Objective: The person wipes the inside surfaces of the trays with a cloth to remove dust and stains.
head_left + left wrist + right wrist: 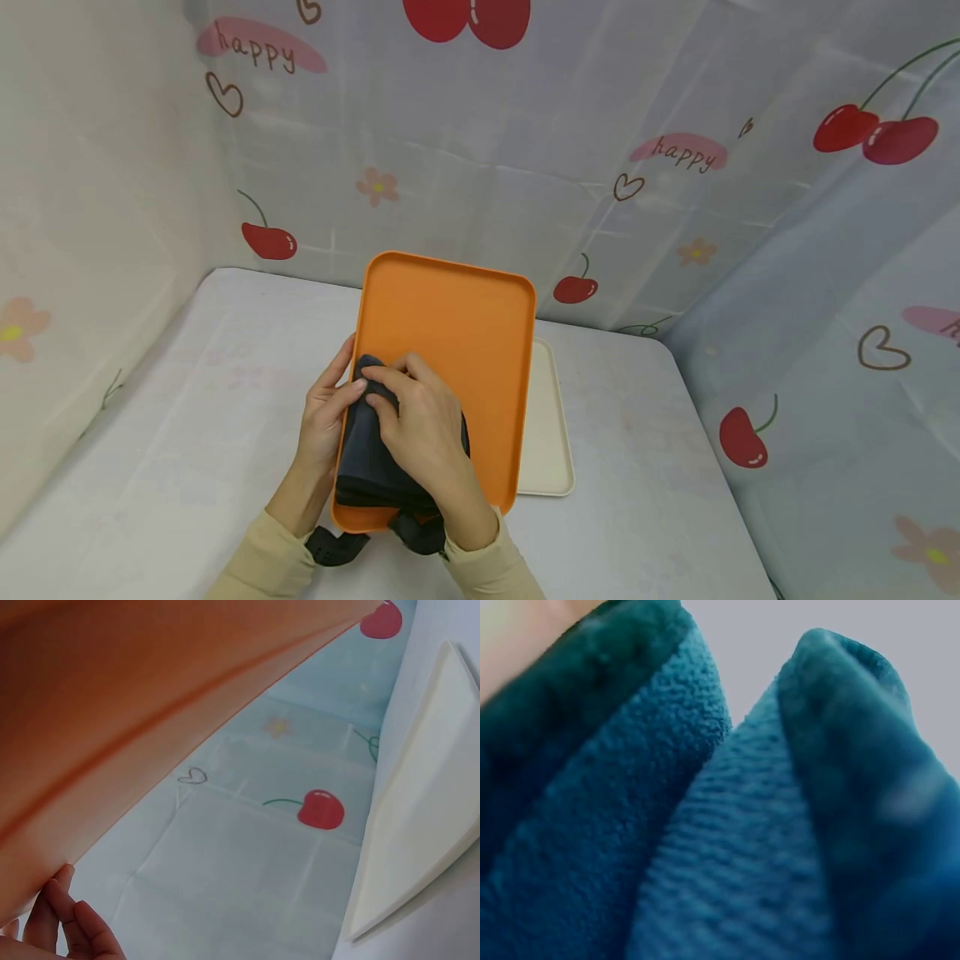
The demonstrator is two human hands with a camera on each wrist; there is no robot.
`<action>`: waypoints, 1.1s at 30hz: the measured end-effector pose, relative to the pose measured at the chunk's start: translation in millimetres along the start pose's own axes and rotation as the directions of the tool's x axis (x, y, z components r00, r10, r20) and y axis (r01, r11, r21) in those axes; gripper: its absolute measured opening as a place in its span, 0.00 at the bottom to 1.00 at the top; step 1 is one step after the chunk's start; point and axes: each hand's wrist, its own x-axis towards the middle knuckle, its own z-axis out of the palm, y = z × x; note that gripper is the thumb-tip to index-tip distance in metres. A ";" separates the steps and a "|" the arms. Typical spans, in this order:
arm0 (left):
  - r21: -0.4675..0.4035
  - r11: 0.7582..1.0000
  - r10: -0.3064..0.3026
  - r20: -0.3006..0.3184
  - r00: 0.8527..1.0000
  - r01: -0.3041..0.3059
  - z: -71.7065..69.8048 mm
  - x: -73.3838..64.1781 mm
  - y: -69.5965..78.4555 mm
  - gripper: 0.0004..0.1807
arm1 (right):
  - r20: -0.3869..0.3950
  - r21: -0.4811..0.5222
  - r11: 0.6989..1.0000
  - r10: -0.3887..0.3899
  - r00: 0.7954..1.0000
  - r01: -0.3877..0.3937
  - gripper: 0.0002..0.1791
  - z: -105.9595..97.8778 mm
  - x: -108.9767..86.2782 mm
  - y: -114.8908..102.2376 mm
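An orange rectangular tray [457, 333] is held up at a tilt, its inner face toward me. My left hand [321, 427] grips its left edge, thumb in front; in the left wrist view the fingers [75, 922] lie against the tray's underside [150, 697]. A folded dark blue cloth [375, 467] lies against the lower left of the tray's face. My right hand [426, 429] pinches the cloth near its upper end, close to the left thumb. Up close, the right wrist view shows the fuzzy folds of the cloth [727, 870].
Behind the orange tray, a cream tray [551, 425] lies on the white-covered table [645, 483], partly hidden. Curtains [480, 125] printed with cherries hang at the back and sides. Black straps [337, 547] hang at the wrists.
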 end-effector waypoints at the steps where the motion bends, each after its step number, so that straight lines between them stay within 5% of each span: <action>1: 0.017 1.000 -0.003 -0.017 1.000 0.004 0.2 0.0 -0.1 0.30 | -0.002 -0.006 1.000 0.001 1.000 -0.001 0.16 -0.3 -0.1 0.0; 17: 0.093 0.993 -0.054 -0.189 0.981 0.073 -1.8 2.7 6.4 0.30 | -0.052 -0.058 0.986 0.150 0.987 -0.153 0.16 -15.1 -12.3 22.5; 27: 0.021 0.999 -0.040 -0.213 0.976 0.045 -1.7 3.6 11.9 0.31 | -0.164 -0.084 0.958 0.257 0.952 -0.273 0.14 -28.2 -23.0 56.1; 33: -0.008 0.999 -0.040 -0.213 0.976 0.040 -2.2 3.8 15.8 0.31 | -0.218 -0.110 0.917 0.353 0.910 -0.383 0.14 -35.7 -30.1 73.8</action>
